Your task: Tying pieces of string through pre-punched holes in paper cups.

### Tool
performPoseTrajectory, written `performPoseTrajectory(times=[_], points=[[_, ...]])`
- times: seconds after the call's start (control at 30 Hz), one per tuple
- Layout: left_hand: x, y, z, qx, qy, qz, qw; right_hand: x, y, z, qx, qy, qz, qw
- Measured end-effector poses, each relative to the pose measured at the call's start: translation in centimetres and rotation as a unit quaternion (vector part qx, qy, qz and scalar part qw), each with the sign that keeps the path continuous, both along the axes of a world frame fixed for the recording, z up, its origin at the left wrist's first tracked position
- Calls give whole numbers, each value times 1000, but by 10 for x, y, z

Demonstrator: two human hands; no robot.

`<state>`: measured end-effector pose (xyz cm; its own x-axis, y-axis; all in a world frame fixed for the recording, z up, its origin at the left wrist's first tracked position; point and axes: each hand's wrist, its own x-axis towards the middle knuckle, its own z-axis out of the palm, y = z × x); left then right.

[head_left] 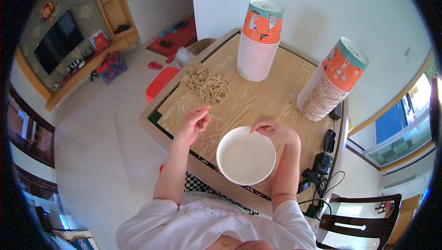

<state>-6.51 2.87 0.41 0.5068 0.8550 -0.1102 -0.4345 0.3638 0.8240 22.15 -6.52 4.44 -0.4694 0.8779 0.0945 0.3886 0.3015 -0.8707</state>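
My left hand is closed in a pinch on a thin, pale length of twine, whose loose end points toward the bucket. With my right hand I grip the far rim of a white paper bucket, fingers bent over the edge. The bucket sits at the near side of the table, its open mouth tipped up toward me, and its inside looks bare. Beyond my left hand lies a tangled heap of tan twine. A few loose strands also rest on my white shirt.
Two tall stacks of orange and teal paper buckets, one stack at the back and another stack at the right, stand upside down on the wooden table. Black cables crowd the right edge. A dark chair and red stool flank it.
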Motion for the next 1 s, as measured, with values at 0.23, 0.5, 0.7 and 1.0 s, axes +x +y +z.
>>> performPoseTrajectory(times=[0.23, 0.5, 0.7, 1.0], points=[[-13, -9, 28, 40, -37, 33, 998, 16, -12, -1, 50, -124, -253, 958], [-15, -18, 40, 75, -90, 17, 993, -2, -41, 27, -27, -267, -251, 930], [-15, -22, 47, 120, -84, -29, 989, -59, -50, 15, 112, -280, -112, 947], [-5, -47, 71, 196, 90, -46, 975, -88, -59, 33, 115, -202, 4, 973]])
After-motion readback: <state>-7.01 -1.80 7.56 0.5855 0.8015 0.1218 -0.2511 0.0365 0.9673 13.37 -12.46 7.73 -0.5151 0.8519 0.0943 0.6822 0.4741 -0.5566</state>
